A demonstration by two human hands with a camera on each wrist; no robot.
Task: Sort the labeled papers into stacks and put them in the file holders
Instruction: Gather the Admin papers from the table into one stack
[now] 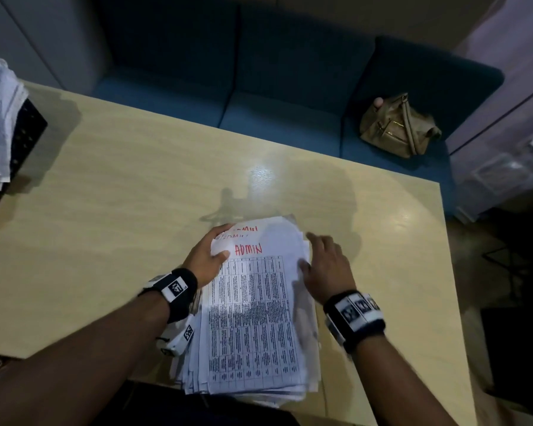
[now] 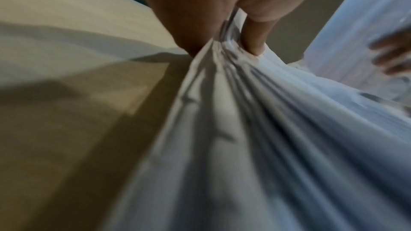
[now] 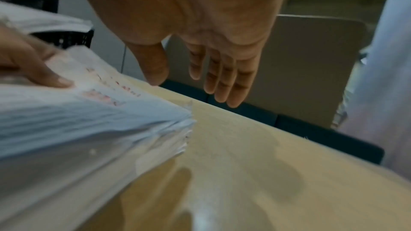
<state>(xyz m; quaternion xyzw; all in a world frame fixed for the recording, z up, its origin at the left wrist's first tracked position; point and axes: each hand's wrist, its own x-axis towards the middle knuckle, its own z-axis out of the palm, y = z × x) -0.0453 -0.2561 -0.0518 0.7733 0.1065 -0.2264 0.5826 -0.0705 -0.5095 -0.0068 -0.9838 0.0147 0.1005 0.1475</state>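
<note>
Head view, left hand (image 1: 204, 259) pinching paper stack (image 1: 253, 321), right hand (image 1: 326, 265) fingers straight

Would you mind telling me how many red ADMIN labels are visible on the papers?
3, all at the far end of the paper stack: one full, two partly covered above it. Sheets beneath may hide more.

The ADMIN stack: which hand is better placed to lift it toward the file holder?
Left. The left hand already pinches the ADMIN stack at its far left corner. The right hand is open beside its right edge, holding nothing.
</note>
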